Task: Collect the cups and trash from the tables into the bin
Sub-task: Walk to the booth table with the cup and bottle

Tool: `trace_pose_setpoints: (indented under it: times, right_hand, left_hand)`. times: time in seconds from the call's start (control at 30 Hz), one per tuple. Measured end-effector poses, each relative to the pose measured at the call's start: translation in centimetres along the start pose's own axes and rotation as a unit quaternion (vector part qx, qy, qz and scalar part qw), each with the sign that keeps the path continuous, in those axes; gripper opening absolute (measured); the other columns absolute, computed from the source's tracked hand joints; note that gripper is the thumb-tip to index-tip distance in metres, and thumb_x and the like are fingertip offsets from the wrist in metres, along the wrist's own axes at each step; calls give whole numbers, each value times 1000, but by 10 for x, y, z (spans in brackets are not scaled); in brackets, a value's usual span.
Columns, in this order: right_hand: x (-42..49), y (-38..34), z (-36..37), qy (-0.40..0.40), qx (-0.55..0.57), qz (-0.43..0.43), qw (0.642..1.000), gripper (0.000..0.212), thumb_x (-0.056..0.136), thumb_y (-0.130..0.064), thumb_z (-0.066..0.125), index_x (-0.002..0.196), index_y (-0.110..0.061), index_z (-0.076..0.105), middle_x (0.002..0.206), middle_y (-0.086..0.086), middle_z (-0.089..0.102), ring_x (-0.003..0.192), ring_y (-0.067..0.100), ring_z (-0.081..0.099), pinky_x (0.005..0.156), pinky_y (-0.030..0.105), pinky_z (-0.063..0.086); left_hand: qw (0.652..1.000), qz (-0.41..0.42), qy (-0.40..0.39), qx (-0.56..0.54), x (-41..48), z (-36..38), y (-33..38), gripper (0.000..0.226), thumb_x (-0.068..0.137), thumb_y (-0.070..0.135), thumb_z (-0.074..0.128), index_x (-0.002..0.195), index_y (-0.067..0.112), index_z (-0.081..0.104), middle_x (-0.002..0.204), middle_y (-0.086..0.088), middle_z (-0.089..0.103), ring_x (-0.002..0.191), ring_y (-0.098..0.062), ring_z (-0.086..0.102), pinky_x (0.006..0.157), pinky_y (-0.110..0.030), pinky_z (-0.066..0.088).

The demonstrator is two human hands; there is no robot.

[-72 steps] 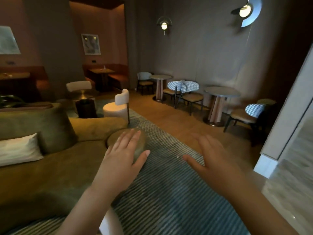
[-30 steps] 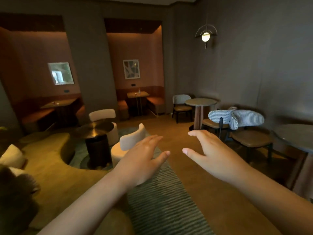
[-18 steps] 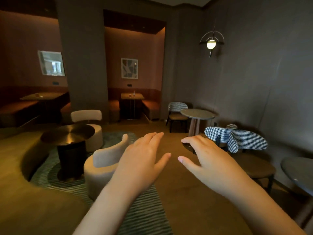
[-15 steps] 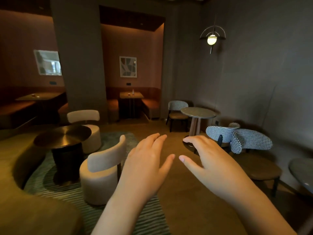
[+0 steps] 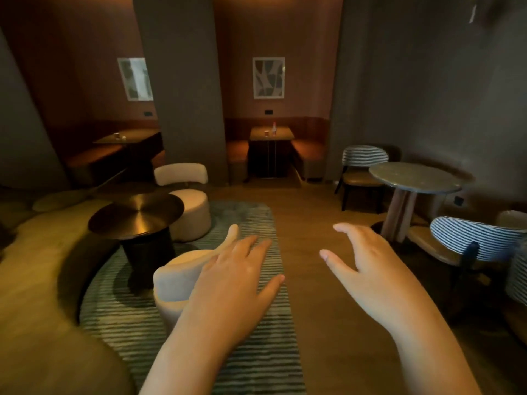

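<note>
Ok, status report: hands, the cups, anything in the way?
Both empty: left hand open, right hand open. On far booth table: cup, small bottle, untouched. Nearby: cream chair low left, off the direct line.

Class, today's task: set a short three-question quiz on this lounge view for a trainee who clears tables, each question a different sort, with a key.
1. True or false: the left hand and the right hand are both empty.
2. Which table has small things on it? A the booth table straight ahead; B the round stone table; C the round dark table.
3. What hangs on the wall above the booth table?
Key: 1 true; 2 A; 3 a framed picture.
</note>
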State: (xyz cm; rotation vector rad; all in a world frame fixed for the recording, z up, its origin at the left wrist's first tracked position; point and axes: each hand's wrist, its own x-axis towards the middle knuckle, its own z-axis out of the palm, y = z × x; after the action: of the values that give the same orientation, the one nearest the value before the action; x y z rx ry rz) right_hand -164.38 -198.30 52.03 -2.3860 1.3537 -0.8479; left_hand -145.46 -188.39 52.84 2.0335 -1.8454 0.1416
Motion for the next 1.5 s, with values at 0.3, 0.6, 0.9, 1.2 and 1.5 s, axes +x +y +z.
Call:
trace_pose_setpoints:
  times: [0.3,0.6,0.9,1.2,1.5]
  right_hand:
    - [229,69,111,45,91,-71,992,67,75,-68,37,136,-58,10,133,-36,20,118,-18,14,95,9,18]
    - [457,191,163,91,102,-1,991,69,74,-69,41,137,-55,16,141,-28,25,125,-10,23,101,30,39]
    - [687,358,223,92,151,29,984,69,77,-68,48,137,-51,20,139,-30,25,126,-10,26,95,18,27]
    - [947,477,265,58,197,59,977,74,75,-68,47,139,-46,19,142,-22,30,128,-4,30,99,24,28]
    - [1182,547,366,4,163,25,986,72,73,-69,47,137,-52,18,128,-41,19,124,-9,24,99,23,27]
  left_hand:
    - [986,-43,145,-69,220,100,-85,62,86,59,28,141,30,33,143,11,36,129,-5,31,104,-28,32]
    - [987,-39,130,-86,482,203,-123,69,85,62,29,145,29,22,148,8,29,134,-10,28,108,-31,29]
    - [979,-35,122,-159,732,324,-135,53,89,45,48,138,27,40,139,11,41,128,-3,34,103,-22,30]
    - [967,-136,64,-207,969,413,-173,59,89,48,48,142,40,23,145,21,25,131,3,23,106,-20,22]
    - [953,-198,56,-224,1190,520,-274,65,90,49,47,146,37,17,148,20,19,134,-3,21,103,-36,39]
